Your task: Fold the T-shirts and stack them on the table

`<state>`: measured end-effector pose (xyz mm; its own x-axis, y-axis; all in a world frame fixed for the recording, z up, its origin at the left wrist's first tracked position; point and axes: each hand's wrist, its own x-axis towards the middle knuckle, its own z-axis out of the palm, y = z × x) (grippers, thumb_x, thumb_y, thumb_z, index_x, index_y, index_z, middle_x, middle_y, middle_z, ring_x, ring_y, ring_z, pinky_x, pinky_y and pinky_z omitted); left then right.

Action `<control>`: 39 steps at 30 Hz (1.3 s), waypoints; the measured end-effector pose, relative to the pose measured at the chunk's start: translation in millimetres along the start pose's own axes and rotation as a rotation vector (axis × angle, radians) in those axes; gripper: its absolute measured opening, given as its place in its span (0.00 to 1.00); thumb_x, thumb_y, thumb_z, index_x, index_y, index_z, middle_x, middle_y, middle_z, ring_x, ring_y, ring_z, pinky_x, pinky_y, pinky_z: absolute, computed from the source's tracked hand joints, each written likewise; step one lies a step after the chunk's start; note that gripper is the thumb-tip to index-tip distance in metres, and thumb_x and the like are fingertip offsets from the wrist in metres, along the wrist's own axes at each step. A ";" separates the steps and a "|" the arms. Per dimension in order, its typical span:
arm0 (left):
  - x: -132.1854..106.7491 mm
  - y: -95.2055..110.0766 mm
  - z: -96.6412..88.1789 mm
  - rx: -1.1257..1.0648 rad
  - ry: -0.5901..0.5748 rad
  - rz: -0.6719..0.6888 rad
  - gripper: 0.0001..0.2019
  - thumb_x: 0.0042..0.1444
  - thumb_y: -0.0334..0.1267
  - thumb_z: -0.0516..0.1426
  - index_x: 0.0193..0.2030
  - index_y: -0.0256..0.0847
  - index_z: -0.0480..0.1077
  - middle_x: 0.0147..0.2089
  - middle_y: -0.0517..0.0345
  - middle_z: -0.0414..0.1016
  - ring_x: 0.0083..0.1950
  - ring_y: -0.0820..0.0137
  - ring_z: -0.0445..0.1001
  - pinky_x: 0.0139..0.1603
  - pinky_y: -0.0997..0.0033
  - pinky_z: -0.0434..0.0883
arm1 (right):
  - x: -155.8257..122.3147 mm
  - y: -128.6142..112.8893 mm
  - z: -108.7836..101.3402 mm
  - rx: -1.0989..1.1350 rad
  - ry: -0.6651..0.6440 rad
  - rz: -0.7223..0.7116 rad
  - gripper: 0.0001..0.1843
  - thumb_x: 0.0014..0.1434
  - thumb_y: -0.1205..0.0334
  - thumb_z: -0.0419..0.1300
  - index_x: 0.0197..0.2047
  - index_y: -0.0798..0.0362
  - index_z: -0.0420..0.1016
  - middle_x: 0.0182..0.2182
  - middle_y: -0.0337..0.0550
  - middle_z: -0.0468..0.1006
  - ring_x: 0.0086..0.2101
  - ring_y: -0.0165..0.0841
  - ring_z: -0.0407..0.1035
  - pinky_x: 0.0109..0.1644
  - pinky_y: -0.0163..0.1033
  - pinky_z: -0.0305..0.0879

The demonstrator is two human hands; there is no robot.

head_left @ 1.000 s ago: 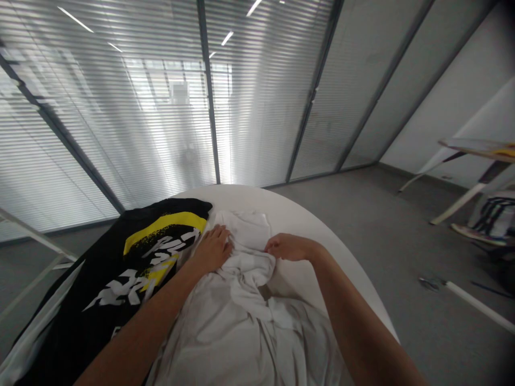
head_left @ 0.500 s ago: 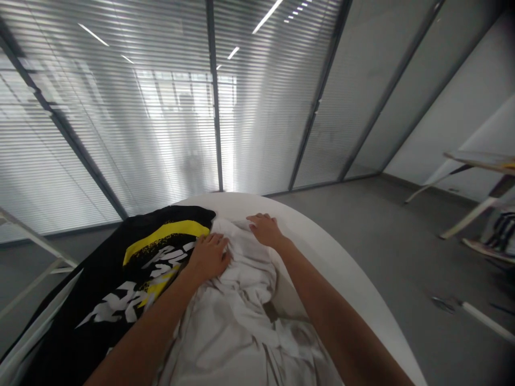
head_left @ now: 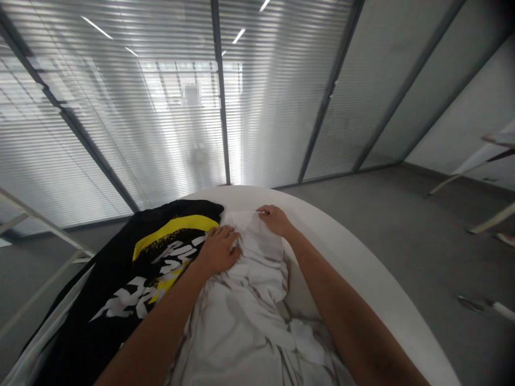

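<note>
A creased white garment [head_left: 237, 316] lies on the white round table, its exact kind hard to tell from the folds. My left hand [head_left: 220, 247] rests flat and open on its left edge, fingers a little apart, beside a black garment with yellow and white print [head_left: 177, 221]. At the far right corner of the white cloth, my right hand [head_left: 275, 220] pinches the edge between thumb and fingers. The far edge of the cloth runs fairly straight between the two hands, while nearer to me it is bunched and wrinkled.
The round table [head_left: 362, 273] curves away on the right. Behind it stands a glass partition with blinds [head_left: 177, 134]. A white metal frame [head_left: 52, 230] is at the left. Table legs [head_left: 493, 217] and a blurred object [head_left: 470, 304] on the floor are at right.
My right hand has closed on the far right corner of the white garment, and that far edge now looks straighter and flatter. My left hand stays on the cloth. The view has shifted slightly.
</note>
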<state>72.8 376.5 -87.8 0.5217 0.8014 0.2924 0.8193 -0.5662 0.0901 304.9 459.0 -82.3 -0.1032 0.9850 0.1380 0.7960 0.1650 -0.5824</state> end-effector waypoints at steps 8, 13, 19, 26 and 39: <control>2.2 -1.2 1.0 0.055 0.019 -0.095 0.21 0.56 0.42 0.54 0.56 0.44 0.70 0.58 0.49 0.70 0.59 0.57 0.66 0.61 0.54 0.61 | 2.4 14.0 6.9 0.086 0.202 0.124 0.21 0.60 0.57 0.54 0.56 0.48 0.69 0.43 0.42 0.76 0.44 0.34 0.68 0.50 0.41 0.61; 4.0 -6.3 1.9 0.059 -0.004 -0.096 0.21 0.56 0.43 0.54 0.57 0.45 0.70 0.59 0.50 0.70 0.58 0.57 0.67 0.61 0.54 0.61 | -2.7 18.0 8.6 -0.165 0.153 0.163 0.20 0.62 0.58 0.53 0.57 0.44 0.70 0.49 0.44 0.75 0.51 0.42 0.65 0.55 0.50 0.55; 7.1 -3.8 1.3 0.117 -0.012 -0.097 0.21 0.58 0.43 0.53 0.57 0.44 0.70 0.61 0.47 0.68 0.62 0.55 0.65 0.65 0.47 0.57 | -3.7 22.7 12.0 -0.166 0.216 0.175 0.15 0.62 0.60 0.53 0.51 0.44 0.73 0.49 0.44 0.75 0.50 0.41 0.64 0.55 0.49 0.54; 10.1 8.7 0.0 0.052 -0.053 0.015 0.21 0.65 0.44 0.46 0.62 0.45 0.66 0.63 0.49 0.67 0.65 0.59 0.63 0.67 0.51 0.56 | 0.0 20.9 8.5 -0.095 0.321 0.179 0.17 0.61 0.65 0.50 0.50 0.50 0.73 0.45 0.47 0.75 0.47 0.39 0.66 0.52 0.42 0.60; 5.8 -18.6 19.7 0.015 -0.055 -0.121 0.25 0.66 0.50 0.43 0.66 0.48 0.61 0.69 0.50 0.59 0.71 0.59 0.54 0.69 0.50 0.53 | -13.6 -31.8 -10.6 0.032 -0.421 -0.197 0.13 0.61 0.62 0.55 0.44 0.54 0.78 0.38 0.44 0.79 0.38 0.33 0.70 0.46 0.36 0.63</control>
<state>65.3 395.4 -106.5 0.4306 0.8734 0.2276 0.8803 -0.4620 0.1074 287.3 439.8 -57.2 -0.4888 0.8683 -0.0845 0.7190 0.3461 -0.6027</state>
